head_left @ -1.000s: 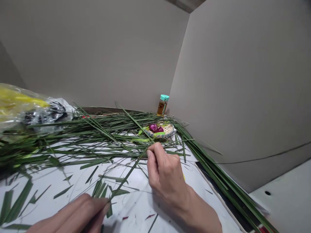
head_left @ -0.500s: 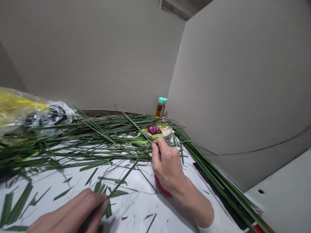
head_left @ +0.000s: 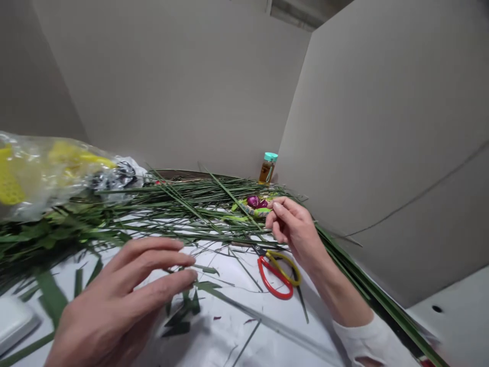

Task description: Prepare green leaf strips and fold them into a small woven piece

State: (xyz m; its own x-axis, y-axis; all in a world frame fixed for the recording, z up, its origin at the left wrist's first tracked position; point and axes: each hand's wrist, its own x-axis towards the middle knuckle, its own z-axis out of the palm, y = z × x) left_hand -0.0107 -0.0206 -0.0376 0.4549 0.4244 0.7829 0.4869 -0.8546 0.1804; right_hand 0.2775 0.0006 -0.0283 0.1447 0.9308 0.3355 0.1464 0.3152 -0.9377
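Note:
My left hand (head_left: 133, 290) hovers over the near left of the white table, its fingers stretched and apart with nothing between them. Just right of its fingertips, a long green leaf strip (head_left: 244, 306), blurred, lies or falls across the white surface. My right hand (head_left: 296, 227) is pinched together near the small woven basket (head_left: 248, 209); whatever its fingertips may hold is too small to make out. Below that hand rest scissors (head_left: 278, 278) with one red and one yellow handle loop, their blades partly under leaves. Purple onion-like bulbs (head_left: 254, 202) sit in the basket.
Long green leaf blades (head_left: 183, 199) heap across the back and along the right edge. Cut scraps (head_left: 183, 311) scatter in front. A plastic bag with yellow contents (head_left: 61, 168) stands left, a turquoise-lidded bottle (head_left: 268, 168) behind, a white case (head_left: 15, 321) near left.
The leaf strip stretched between both hands has left my left hand, whose fingers opened. My right hand moved right, uncovering the scissors. The view shifted left, bringing in the white case.

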